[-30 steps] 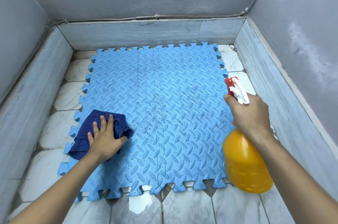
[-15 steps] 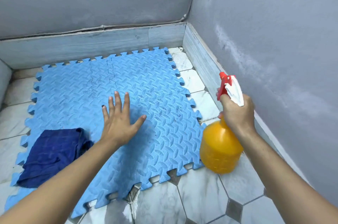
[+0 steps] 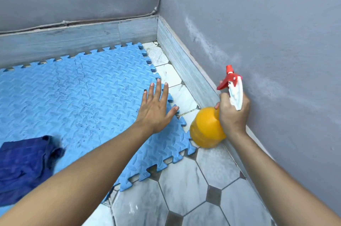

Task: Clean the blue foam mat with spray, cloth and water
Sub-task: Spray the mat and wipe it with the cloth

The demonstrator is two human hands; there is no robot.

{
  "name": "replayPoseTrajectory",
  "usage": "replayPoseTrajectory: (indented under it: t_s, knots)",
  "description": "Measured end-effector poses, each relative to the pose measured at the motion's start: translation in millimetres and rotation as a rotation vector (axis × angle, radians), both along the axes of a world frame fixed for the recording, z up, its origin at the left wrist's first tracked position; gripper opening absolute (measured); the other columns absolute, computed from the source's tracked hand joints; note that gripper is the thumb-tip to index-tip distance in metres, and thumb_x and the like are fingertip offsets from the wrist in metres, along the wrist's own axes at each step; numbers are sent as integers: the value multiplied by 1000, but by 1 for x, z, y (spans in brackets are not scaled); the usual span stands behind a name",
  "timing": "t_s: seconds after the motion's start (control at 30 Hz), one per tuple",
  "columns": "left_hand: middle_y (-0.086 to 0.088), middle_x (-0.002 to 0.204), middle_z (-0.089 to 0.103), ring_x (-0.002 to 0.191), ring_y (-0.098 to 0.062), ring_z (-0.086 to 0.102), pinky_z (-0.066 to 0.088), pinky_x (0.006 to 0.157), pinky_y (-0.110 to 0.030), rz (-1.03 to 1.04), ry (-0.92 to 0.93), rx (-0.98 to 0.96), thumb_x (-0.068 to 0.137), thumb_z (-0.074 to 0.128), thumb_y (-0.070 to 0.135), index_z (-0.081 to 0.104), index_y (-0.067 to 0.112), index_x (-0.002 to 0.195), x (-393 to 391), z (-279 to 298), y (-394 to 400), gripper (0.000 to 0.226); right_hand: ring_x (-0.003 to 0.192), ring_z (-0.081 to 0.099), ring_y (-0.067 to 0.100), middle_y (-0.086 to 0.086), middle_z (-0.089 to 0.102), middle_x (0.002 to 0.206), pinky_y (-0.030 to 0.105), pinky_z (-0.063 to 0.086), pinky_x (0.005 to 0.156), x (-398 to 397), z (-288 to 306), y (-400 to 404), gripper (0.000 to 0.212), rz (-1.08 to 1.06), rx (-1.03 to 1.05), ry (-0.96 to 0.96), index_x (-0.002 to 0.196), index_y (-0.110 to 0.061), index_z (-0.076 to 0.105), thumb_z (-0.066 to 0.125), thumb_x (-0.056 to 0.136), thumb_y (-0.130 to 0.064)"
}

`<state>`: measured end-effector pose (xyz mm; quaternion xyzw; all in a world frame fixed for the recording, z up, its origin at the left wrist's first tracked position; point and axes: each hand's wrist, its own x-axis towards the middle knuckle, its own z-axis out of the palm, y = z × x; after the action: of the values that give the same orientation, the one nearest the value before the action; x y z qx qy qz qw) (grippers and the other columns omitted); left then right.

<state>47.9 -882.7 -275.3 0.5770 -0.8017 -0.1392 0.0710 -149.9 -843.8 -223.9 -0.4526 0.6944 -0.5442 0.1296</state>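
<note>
Nearest the camera lies the tiled floor (image 3: pixel 186 185), pale octagonal tiles with small dark squares between them; both bare forearms reach out over it. At the lower left a dark blue cloth (image 3: pixel 24 166) lies crumpled on the blue foam mat (image 3: pixel 64 96), well apart from either hand. The mat of interlocking tiles covers the floor up to the far wall, its toothed right edge just beside a strip of bare tile along the skirting (image 3: pixel 186 70); dark speckles show across its middle. The left hand (image 3: pixel 156 109) is spread flat, fingers (image 3: pixel 163 92) open and holding nothing, over the mat's right edge; whether the palm touches the foam is not clear. To its right, the right hand (image 3: pixel 233 113) is wrapped closed around the neck of an orange spray bottle (image 3: pixel 204 128), tilted, with a red and white trigger head (image 3: pixel 231 85) rising above the knuckles; the bottle hangs close to the grey wall (image 3: pixel 267 41).
</note>
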Motion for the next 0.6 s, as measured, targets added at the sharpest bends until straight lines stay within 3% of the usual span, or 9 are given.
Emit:
replayPoseTrajectory:
  t_s: [0.17,0.37,0.43,0.5,0.6]
  knots:
    - [-10,158,-23,146,-28,-17,-6,118,-44,3,-25,16,94,24,61,-15,16,151,9,-11,7,82,49,58,26,11,59,50,41,47,49,-8,-4,11,22,0,17,50,63,8,54,48,72,-11]
    - [-9,158,-23,146,-27,-17,-5,119,-44,58,5,27,93,25,62,-14,17,151,30,-12,5,83,52,51,43,23,53,54,48,44,49,-7,-11,13,23,65,-22,173,60,5,53,46,72,-14]
    - [-9,158,-22,146,-27,-17,-5,119,-44,70,23,17,93,25,62,-13,17,152,38,-10,5,83,49,51,40,16,54,53,43,44,47,0,-5,19,17,96,-57,222,60,-11,57,48,73,-6]
    - [-9,158,-22,146,-27,-16,-5,119,-44,79,32,0,93,27,62,-12,17,152,46,-9,6,83,48,52,31,0,57,53,34,41,46,9,0,28,32,135,-99,231,64,-30,54,49,73,1]
    - [-9,158,-22,146,-27,-17,-6,119,-44,98,23,-2,93,27,61,-12,16,152,55,-9,7,83,49,53,24,-7,57,55,32,42,47,6,-8,33,24,124,-104,231,65,-22,55,49,74,-1]
